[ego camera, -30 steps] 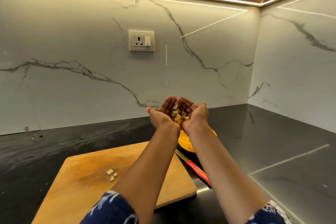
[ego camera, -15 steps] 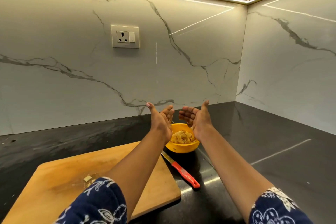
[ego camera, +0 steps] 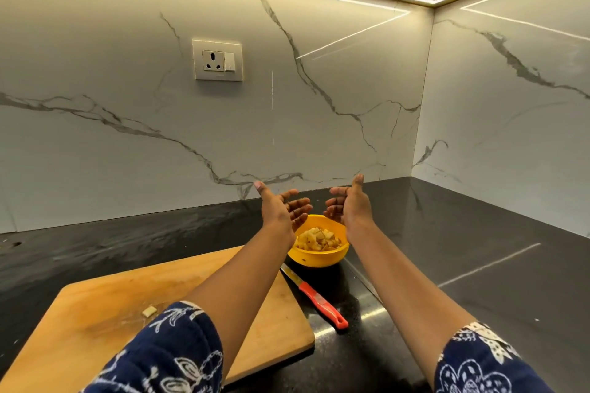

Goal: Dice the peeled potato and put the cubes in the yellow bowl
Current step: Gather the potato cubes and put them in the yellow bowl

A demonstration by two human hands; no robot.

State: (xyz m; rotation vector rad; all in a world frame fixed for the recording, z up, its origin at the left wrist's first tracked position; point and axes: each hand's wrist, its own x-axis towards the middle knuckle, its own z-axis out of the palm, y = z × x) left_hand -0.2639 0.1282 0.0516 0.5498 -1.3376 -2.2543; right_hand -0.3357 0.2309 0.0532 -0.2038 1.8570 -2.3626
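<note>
From the head view, both arms reach out over the far end of the worktop. The left hand (ego camera: pixel 281 214) and right hand (ego camera: pixel 349 210) hover just above the yellow bowl (ego camera: pixel 319 260), palms turned toward each other with a gap between them. The fingers are loose and spread, holding nothing.

The bowl stands on the dark counter (ego camera: pixel 479 249), just beyond the far right corner of the wooden cutting board (ego camera: pixel 191 297), and holds a heap of potato cubes (ego camera: pixel 319 238). The red-handled knife (ego camera: pixel 314 295) lies flat on the counter beside the board's right edge, its blade pointing toward the bowl, with neither hand on it.

I see no whole potato anywhere, so the dicing looks finished and most of the cubes are in the bowl. 1 pale stray cube (ego camera: pixel 149 311) sits on the near part of the board, next to the left sleeve. More may lie under that sleeve; I cannot tell. To my eye, gathering that leftover is all that remains.
</note>
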